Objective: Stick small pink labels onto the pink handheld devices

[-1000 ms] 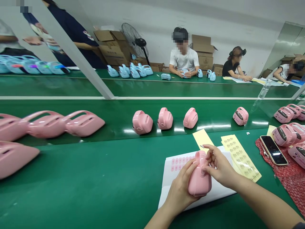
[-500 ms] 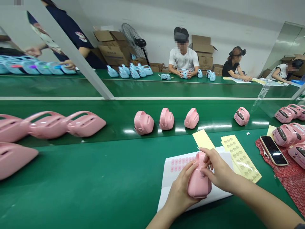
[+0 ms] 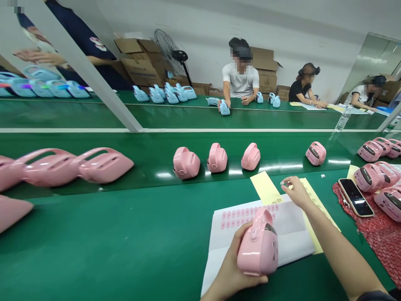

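Note:
My left hand is wrapped around a small pink plastic device with a carry handle, holding it tilted over the white paper. A dark window and small printed marks show on its right side. My right hand is off the device, above the top of a yellow sticker sheet, thumb and finger pinched together. Something small and pale seems to be at the fingertips, too small to name. Below lies a white sheet bearing rows of pink oval stickers. A plain yellow sheet touches its top edge.
Several pink devices stand along the green bench, with more at left and right. A phone lies on red bubble wrap at right. Across the bench, co-workers sit or stand near light blue devices.
My right hand has left the pink device and moved up and right to the yellow sticker sheet. My left hand has turned the device, showing its dark window. A co-worker opposite has moved a blue device forward.

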`<state>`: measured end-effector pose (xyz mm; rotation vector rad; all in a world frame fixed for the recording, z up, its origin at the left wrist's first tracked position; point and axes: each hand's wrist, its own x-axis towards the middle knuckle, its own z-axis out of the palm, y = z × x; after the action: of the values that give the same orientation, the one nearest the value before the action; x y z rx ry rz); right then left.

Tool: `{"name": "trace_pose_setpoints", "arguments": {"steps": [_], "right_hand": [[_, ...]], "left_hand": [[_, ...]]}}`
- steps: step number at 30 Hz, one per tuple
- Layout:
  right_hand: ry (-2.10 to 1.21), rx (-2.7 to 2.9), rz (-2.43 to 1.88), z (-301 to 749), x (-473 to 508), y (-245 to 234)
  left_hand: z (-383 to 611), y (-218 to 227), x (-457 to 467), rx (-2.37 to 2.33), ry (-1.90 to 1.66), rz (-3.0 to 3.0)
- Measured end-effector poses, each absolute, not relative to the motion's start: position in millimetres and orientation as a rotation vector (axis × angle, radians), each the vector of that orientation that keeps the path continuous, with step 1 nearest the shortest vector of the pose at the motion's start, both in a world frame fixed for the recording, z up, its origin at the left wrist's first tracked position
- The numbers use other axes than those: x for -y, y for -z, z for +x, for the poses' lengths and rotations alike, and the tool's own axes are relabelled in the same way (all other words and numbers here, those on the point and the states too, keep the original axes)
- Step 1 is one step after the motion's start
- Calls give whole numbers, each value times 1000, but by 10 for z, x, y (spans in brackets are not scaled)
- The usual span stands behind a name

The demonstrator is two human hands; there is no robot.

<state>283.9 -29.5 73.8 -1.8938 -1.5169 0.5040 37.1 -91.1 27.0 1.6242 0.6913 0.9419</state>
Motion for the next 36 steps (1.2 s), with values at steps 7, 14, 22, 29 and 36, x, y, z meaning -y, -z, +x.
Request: {"name": "trace_pose_setpoints", "arguments": {"steps": [7,14,22,29,36], "right_hand": [[-639,1557,-1993,2887,170,-387],[-671,1592,-1904,2811,175,-294],[-932,1492,-1715,2868,227,-365],[-1103,1319,-1543,2834,399,-779],[-1264,1485,-1231,2376,776,-1236]], "left_hand": [[453,32,988,-636,-964,1177],[532,-23,1019,-815,-969,905],[622,-158,990,-843,-1030,638],[639,-486,922,-943,-1028,576],[700,-792,790,-1155,-841,898]]}}
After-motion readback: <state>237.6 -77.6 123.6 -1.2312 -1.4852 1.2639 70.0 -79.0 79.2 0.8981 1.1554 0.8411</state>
